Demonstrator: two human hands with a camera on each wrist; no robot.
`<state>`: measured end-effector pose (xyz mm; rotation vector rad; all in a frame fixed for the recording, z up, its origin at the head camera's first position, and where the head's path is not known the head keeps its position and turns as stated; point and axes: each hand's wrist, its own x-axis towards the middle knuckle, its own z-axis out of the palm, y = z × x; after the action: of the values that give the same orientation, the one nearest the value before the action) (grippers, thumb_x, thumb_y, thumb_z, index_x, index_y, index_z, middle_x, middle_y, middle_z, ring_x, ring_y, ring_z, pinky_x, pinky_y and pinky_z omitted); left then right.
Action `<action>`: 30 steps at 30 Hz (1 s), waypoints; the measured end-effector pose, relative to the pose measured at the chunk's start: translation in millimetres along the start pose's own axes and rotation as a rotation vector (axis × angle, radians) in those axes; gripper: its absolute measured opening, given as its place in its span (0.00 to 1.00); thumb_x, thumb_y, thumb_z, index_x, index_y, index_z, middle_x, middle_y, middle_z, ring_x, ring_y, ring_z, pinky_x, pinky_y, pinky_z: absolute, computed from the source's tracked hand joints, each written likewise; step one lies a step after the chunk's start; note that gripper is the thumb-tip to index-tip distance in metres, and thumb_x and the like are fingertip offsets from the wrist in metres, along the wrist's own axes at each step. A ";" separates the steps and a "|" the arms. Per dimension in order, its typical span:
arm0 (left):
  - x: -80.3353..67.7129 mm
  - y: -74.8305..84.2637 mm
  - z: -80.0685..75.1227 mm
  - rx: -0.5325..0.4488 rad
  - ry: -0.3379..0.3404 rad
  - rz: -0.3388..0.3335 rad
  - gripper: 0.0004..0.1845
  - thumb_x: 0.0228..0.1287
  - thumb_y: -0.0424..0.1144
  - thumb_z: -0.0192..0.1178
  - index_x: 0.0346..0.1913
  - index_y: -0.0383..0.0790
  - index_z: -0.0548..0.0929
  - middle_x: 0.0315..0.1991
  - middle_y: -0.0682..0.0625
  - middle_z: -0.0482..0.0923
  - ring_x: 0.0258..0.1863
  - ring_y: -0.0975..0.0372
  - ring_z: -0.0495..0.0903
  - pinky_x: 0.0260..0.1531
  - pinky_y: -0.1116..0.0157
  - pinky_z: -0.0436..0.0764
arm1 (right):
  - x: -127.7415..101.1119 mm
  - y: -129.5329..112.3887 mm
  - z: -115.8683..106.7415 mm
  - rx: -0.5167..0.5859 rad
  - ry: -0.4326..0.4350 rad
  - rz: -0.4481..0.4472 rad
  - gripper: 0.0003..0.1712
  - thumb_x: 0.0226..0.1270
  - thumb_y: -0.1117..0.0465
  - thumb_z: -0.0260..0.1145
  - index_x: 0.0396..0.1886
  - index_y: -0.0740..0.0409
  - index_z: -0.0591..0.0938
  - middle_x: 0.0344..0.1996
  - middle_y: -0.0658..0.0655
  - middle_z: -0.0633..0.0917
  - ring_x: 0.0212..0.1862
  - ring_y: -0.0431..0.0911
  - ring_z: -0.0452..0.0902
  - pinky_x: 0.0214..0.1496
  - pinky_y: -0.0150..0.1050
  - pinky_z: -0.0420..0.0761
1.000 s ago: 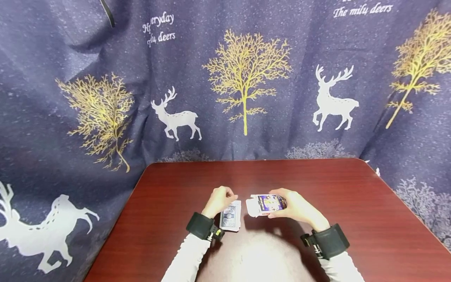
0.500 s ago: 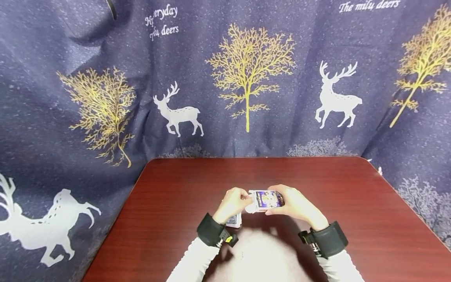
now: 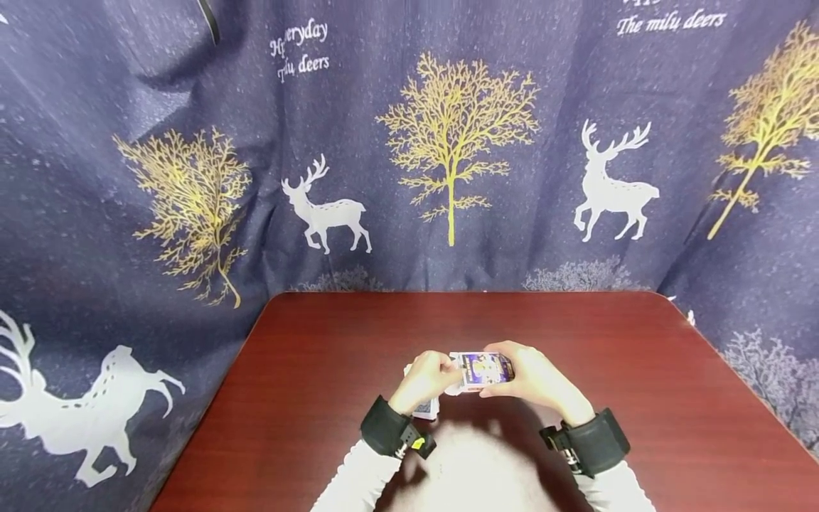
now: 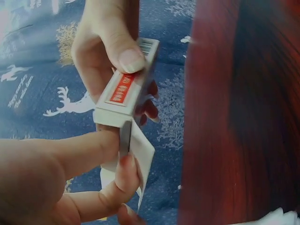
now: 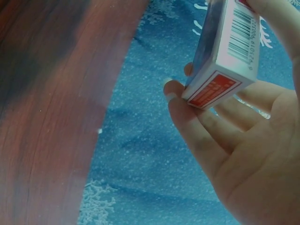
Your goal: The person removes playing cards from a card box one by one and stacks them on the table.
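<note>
My right hand [image 3: 537, 377] grips a small playing card box [image 3: 484, 369] above the table, thumb on one narrow side and fingers on the other. The box's open end faces left, with a white flap [image 4: 143, 157] hanging out. My left hand [image 3: 424, 380] is at that end. In the left wrist view its thumb reaches into the mouth and a finger presses from outside, pinching the box's edge; whatever is inside the box is hidden. Below the left hand a deck of playing cards [image 3: 425, 410] lies face down on the table, partly covered by the hand.
The reddish-brown wooden table [image 3: 358, 323] has rounded far corners. Behind it hangs a dark blue curtain [image 3: 397, 263] printed with deer and trees. Black straps with small cameras [image 3: 419, 441] sit on both wrists.
My left hand has moved right from over the deck to the box's open end and its thumb has gone in. The right hand holds the box nearly still.
</note>
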<state>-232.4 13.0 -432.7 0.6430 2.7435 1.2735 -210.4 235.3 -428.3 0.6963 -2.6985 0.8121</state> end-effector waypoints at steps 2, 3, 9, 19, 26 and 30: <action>-1.7 -2.8 1.9 -0.058 -0.028 -0.037 0.12 0.52 0.38 0.62 0.15 0.42 0.77 0.13 0.61 0.62 0.16 0.68 0.61 0.16 0.70 0.58 | -2.5 0.8 2.5 0.004 -0.007 0.005 0.38 0.40 0.40 0.79 0.50 0.54 0.80 0.40 0.46 0.84 0.35 0.35 0.75 0.38 0.32 0.76; -2.4 -4.6 2.9 -0.095 -0.041 -0.054 0.11 0.52 0.38 0.63 0.16 0.40 0.78 0.13 0.60 0.63 0.15 0.68 0.62 0.16 0.70 0.59 | -3.8 1.5 3.7 0.006 -0.009 0.005 0.38 0.40 0.40 0.79 0.50 0.54 0.80 0.40 0.46 0.84 0.36 0.35 0.75 0.38 0.33 0.76; -3.5 -16.6 -2.1 -0.341 -0.112 -0.092 0.08 0.54 0.33 0.61 0.29 0.27 0.84 0.18 0.58 0.69 0.19 0.67 0.64 0.21 0.72 0.63 | -7.5 7.2 7.6 0.025 -0.015 0.018 0.37 0.41 0.39 0.78 0.50 0.53 0.81 0.39 0.45 0.84 0.35 0.34 0.75 0.38 0.32 0.76; -9.9 -36.1 -41.5 -0.440 -0.047 -0.110 0.10 0.60 0.33 0.59 0.38 0.27 0.83 0.29 0.53 0.77 0.31 0.63 0.73 0.35 0.65 0.73 | -5.9 7.4 1.0 0.035 0.006 0.015 0.37 0.41 0.42 0.79 0.51 0.54 0.81 0.39 0.47 0.84 0.36 0.35 0.76 0.39 0.32 0.76; -14.8 -50.5 -70.1 -0.455 0.033 -0.151 0.11 0.64 0.33 0.57 0.43 0.26 0.81 0.28 0.51 0.82 0.27 0.63 0.81 0.33 0.65 0.76 | -4.7 9.3 0.3 0.040 -0.003 0.028 0.37 0.41 0.41 0.79 0.51 0.53 0.81 0.38 0.46 0.83 0.35 0.35 0.75 0.38 0.32 0.76; -11.5 -58.2 -78.1 -0.406 0.118 -0.129 0.10 0.64 0.31 0.57 0.43 0.27 0.83 0.31 0.46 0.84 0.28 0.64 0.79 0.33 0.67 0.76 | -2.7 11.2 0.4 0.042 -0.001 0.026 0.37 0.41 0.41 0.79 0.51 0.53 0.81 0.38 0.46 0.83 0.35 0.35 0.75 0.38 0.32 0.76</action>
<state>-259.0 -81.1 -425.7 0.3584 2.4427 1.8097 -213.8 244.3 -434.7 0.6723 -2.7043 0.8779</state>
